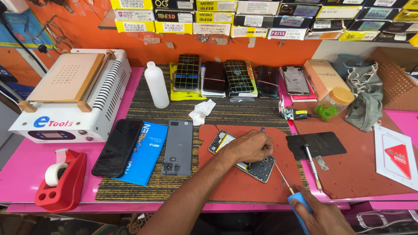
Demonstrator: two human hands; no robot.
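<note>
Red mat [226, 182] on the table [26, 169] carries an opened phone [257, 167], back cover off, lying near the front edge at centre. Left hand [248, 146] presses down on the phone's middle, its grip flat on the frame rather than clenched round it. Right hand [315, 213] is closed on a blue-handled screwdriver [289, 189], whose thin shaft slants up to the phone's right corner. To do this well, I judge the tip should sit square in the screw head, with light downward force while the left hand stops the phone sliding. A white bottle [156, 85] stands at far left-centre, capped, contents unseen. Far right, a clear jar [339, 98] with an orange lid is shut; its contents are unclear. Beyond it a brown basket [398, 82] shows nothing I can make out inside.
</note>
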